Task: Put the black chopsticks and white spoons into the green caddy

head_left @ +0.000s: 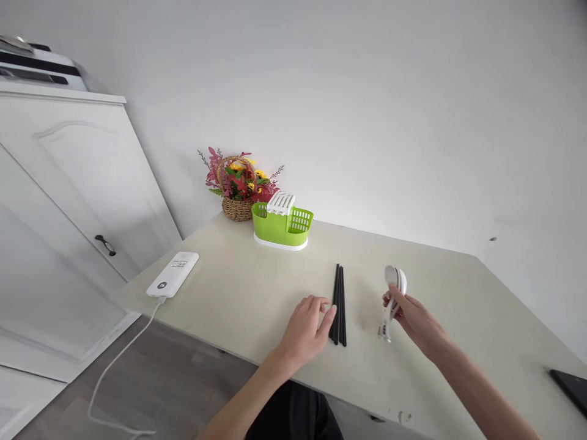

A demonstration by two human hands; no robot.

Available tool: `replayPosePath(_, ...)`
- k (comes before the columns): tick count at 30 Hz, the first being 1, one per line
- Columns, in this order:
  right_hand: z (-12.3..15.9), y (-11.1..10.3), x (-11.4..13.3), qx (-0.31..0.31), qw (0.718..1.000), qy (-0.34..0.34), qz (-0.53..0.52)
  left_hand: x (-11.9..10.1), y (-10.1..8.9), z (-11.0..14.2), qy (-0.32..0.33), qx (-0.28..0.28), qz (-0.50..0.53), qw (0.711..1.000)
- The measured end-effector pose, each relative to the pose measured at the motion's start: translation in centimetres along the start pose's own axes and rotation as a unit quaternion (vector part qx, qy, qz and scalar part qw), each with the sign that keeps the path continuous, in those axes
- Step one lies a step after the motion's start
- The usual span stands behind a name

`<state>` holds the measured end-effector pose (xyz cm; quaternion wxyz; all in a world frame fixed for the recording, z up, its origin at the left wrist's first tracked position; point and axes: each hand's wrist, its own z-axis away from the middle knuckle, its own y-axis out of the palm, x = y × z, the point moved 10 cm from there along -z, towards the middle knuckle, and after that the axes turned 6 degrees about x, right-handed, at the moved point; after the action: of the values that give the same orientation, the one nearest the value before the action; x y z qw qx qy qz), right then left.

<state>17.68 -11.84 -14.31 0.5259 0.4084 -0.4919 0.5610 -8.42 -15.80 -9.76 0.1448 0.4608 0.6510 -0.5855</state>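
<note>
Several white soup spoons (402,282), nested together, are in my right hand (415,316), with the bowls up and the handle ends down, close over the table. My left hand (302,331) is just left of a bundle of black chopsticks (342,293); its fingers are loosely bent and apart. The thumb reaches the bundle's near half, though whether it touches is unclear. Farther back stands a green utensil holder (275,229) with a white base and a slotted white top piece.
A wicker basket of artificial flowers (237,209) stands behind the holder, by the wall. At the left table edge lies a white power bank (177,272) with a cable (110,366) hanging to the floor. A black flat device (571,388) lies far right. A white cabinet (87,183) is at left.
</note>
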Motion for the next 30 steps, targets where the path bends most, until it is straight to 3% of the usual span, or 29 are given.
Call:
replayPosePath(4,-1.4,-1.7,-1.7,0.017,0.975,0.044,0.216,2.5,0.2,0.8,-0.019,0.001,0.038,0.999)
replayPosePath(7,-2.3,-1.2,-2.0,0.014,0.937,0.057,0.343,3.0,0.3,1.3,-0.017,0.005,0.056,0.998)
replayPosePath(12,-3.2,0.2,-2.2,-0.004,0.891,0.05,0.452,2.8,0.3,1.4,-0.018,0.019,0.064,0.998)
replayPosePath(19,-2.5,0.5,-2.5,-0.017,0.842,0.073,0.533,2.6,0.1,1.6,-0.01,0.018,0.057,0.998)
replayPosePath(30,-2.4,0.5,-2.7,-0.029,0.815,0.095,0.571,2.4,0.1,1.7,-0.007,0.02,0.042,0.999)
